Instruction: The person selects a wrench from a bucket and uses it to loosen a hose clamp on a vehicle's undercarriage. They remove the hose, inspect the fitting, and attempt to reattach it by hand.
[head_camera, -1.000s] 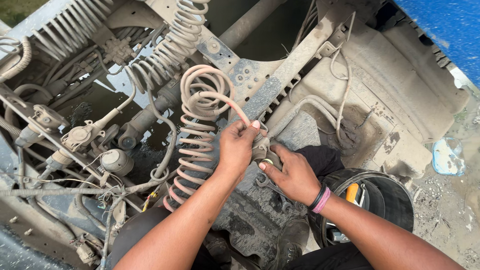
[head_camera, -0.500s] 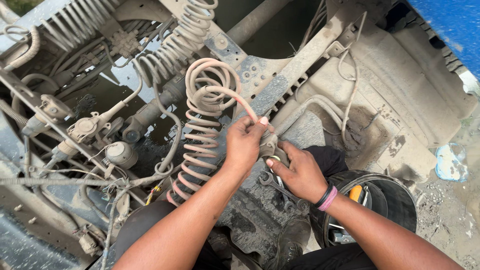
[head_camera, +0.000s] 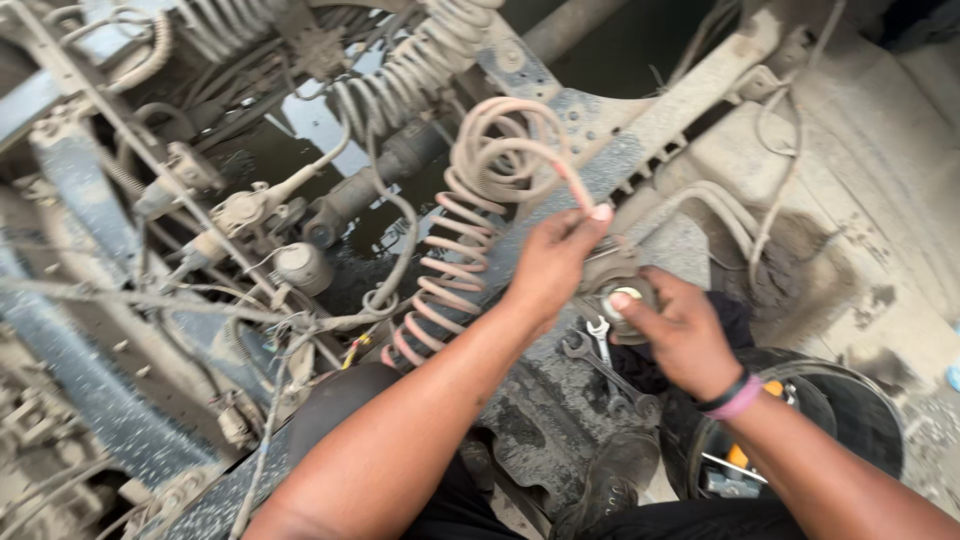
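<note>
My left hand (head_camera: 552, 262) pinches the end of a dusty pink coiled air hose (head_camera: 470, 210) that loops up over a truck frame. My right hand (head_camera: 677, 328) grips a small round metal fitting (head_camera: 622, 292) just right of the hose end; thumb and fingers wrap it. The two hands almost touch. A wristband sits on my right wrist. Below the hands lie two metal spanners (head_camera: 600, 352) on the dirty frame plate.
Grey coiled hoses (head_camera: 420, 60) hang at the top. Valves, pipes and loose wires (head_camera: 250, 240) crowd the left. A black bucket (head_camera: 860, 425) with tools stands at lower right beside a dusty chassis beam (head_camera: 700, 90). My dark boot (head_camera: 610, 480) rests below.
The view has shifted closer and rightward. My left hand stayed on the hose end while my right hand rose slightly onto the round fitting.
</note>
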